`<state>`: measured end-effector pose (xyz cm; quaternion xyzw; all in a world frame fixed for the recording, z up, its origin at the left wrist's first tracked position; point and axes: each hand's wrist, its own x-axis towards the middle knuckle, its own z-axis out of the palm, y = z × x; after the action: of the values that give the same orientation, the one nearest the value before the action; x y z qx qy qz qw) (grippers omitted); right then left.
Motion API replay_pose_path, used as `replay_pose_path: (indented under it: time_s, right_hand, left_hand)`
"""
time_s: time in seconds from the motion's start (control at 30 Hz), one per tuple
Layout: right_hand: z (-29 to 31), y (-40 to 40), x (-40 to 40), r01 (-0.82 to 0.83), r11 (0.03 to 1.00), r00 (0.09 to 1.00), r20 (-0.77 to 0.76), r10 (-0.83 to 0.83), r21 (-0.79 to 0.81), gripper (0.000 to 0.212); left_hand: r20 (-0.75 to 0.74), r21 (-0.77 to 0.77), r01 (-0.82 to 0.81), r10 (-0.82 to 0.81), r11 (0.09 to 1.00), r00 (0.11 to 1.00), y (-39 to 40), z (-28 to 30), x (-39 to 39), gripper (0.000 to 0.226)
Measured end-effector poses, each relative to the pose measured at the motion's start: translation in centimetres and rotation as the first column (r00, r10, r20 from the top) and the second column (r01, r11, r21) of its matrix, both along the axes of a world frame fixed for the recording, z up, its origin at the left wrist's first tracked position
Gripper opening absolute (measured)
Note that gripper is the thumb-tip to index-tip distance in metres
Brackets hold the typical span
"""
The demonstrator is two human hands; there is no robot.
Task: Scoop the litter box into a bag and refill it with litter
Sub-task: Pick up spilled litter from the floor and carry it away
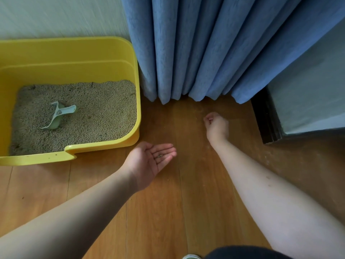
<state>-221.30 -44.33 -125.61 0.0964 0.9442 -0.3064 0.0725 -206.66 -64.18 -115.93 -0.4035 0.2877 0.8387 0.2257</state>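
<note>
Left hand (pixel 149 161) is lying palm up, cupping a few grains.
Right hand (pixel 216 126) is curling over the floor (pixel 186 202), contents hidden; both sit right of the box (pixel 112 49), scoop (pixel 59 116) half-buried in litter (pixel 104 116).

No text, label, brand, number or sign can be read anywhere. The scoop (pixel 59 115) in the litter box (pixel 104 53) has a dark mark on its handle, but it is too small and blurred to make out.
</note>
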Motion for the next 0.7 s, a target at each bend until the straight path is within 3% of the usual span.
replay_pose_path:
  time_s: [0.13, 0.33, 0.7]
  right_hand:
    - [0.0, -1.7, -1.0, 0.060, 0.996, 0.997, 0.059, -0.056, -0.065, 0.017]
    - [-0.9, -1.7, -0.8, -0.006, 0.995, 0.999, 0.032, 0.009, -0.105, 0.022]
    - [-1.1, -2.5, -1.8, -0.097, 0.990, 0.992, 0.091, 0.087, 0.106, 0.024]
  left_hand:
    - [0.012, -0.025, -0.016, 0.016, 1.000, 1.000, -0.6, 0.0, 0.6, 0.051]
    - [0.018, -0.030, -0.042, 0.042, 0.999, 0.999, -0.9, 0.3, 0.5, 0.051]
    - [0.023, -0.050, -0.029, 0.030, 0.998, 0.999, -1.0, -0.4, 1.0, 0.051]
